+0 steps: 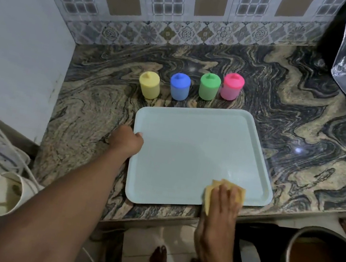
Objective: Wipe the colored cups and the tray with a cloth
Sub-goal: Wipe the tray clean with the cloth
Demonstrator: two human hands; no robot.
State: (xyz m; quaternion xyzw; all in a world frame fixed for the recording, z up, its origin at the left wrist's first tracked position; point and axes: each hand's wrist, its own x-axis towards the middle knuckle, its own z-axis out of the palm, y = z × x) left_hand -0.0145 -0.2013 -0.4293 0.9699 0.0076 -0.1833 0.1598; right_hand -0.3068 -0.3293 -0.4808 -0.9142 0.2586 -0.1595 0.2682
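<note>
- A swirled brown-and-black granite counter (307, 122) meets a patterned tile backsplash (167, 2) and a plain pale wall on the left.
- The light blue tray (187, 147) lies flat near the counter's front edge.
- The left hand (127, 140) curls closed over the tray's left rim.
- The right hand (222, 208) presses flat, fingers extended, on the yellow cloth (209, 195) at the tray's near right corner.
- The yellow cup (149, 84), blue cup (179, 86), green cup (209, 86) and pink cup (232, 86) stand inverted in a row behind the tray.

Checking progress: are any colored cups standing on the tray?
No, all four cups stand on the counter behind the pale blue tray.
</note>
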